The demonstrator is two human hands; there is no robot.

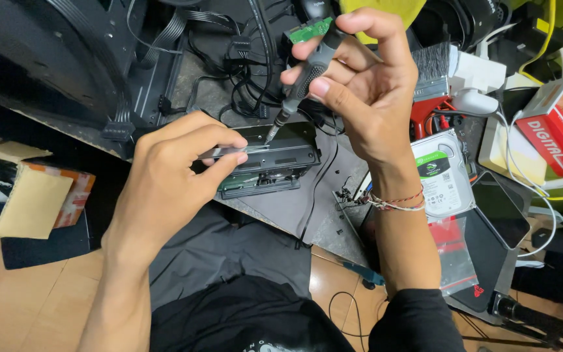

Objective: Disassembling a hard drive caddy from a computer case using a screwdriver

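Observation:
My right hand (360, 85) grips a grey-handled screwdriver (304, 75), its tip slanting down onto the top of a black drive-like device (275, 163) on the bench. My left hand (177, 169) pinches a thin flat metal strip (229, 151) lying along the device's top left edge, right beside the screwdriver tip. A small green circuit board (311, 29) sits just behind the screwdriver handle.
An open black computer case with cables (164, 58) fills the back left. A bare hard drive (441, 173), a brush (433, 65), a red-and-white box (562, 127), a phone (500, 208) and a plastic bag (454, 254) lie right. A cardboard box (21, 195) stands left.

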